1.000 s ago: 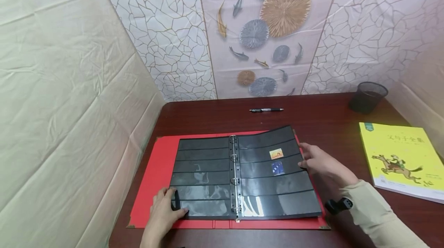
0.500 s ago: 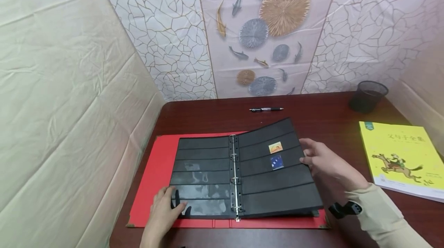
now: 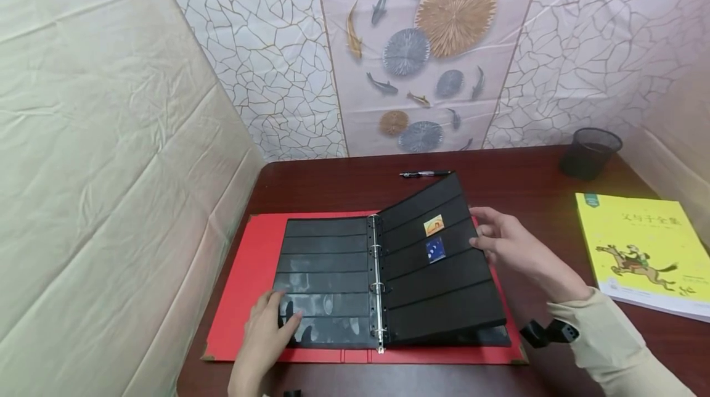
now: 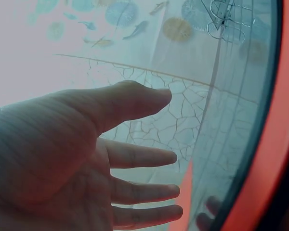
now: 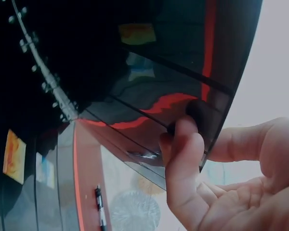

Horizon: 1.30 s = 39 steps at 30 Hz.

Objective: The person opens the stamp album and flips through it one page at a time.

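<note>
A red ring binder [image 3: 241,289] lies spread on the table, its metal rings [image 3: 378,286] running down the middle. My right hand [image 3: 510,249] pinches the outer edge of a black stock page [image 3: 444,289], which slants up from the rings. That page bears a yellow-orange stamp [image 3: 434,225] and a dark blue stamp [image 3: 436,249]. Under it, part of another black page [image 3: 482,336] shows. My left hand [image 3: 263,332] rests at the lower outer edge of the left black page [image 3: 327,255]. In the left wrist view its thumb and fingers [image 4: 139,159] are extended.
Behind the binder lies a pen [image 3: 424,174], overlapped at its tip by the raised page. A yellow book [image 3: 638,230] is at the right, with a black mesh pen holder [image 3: 589,153] beyond it. Fabric walls [image 3: 138,169] enclose the table.
My right hand has raised the page's outer edge and moved slightly left with it, uncovering part of the page below. My left hand stays nearly in place.
</note>
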Tool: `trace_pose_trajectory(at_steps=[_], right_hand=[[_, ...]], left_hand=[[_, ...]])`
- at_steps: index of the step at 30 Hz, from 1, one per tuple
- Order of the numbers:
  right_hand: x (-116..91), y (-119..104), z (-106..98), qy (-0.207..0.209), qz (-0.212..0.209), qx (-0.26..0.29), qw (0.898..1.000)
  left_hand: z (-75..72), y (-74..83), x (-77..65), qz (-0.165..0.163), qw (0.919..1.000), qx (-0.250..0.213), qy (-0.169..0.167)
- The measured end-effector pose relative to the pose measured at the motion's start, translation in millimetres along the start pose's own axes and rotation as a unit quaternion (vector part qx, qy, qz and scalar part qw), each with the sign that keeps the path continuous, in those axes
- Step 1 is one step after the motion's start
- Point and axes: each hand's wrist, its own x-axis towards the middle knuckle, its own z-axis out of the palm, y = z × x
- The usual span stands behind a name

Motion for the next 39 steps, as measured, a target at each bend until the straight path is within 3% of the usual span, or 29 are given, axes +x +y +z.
trace_pose_trajectory(at_steps=[18, 28, 36, 39], right_hand=[[1.7, -32.7, 10.0, 0.018, -0.004, -0.022, 1.000], [7.2, -50.8, 17.8, 0.007, -0.020, -0.018, 1.000], [12.2, -62.2, 25.9, 0.018, -0.036, -0.037, 0.999], [14.7, -66.1, 29.6, 0.015, -0.044, -0.014, 0.999]], left_hand=[[-7.9, 34.4, 3.7, 0.061, 0.9980, -0.006, 0.017], [-13.2, 58.8, 1.3, 0.128, 0.9907, -0.026, 0.039], [-15.7, 73.5, 3.9, 0.147, 0.9871, -0.028, 0.056], [-16.2, 79.2, 4.8, 0.165, 0.9837, -0.028, 0.067]])
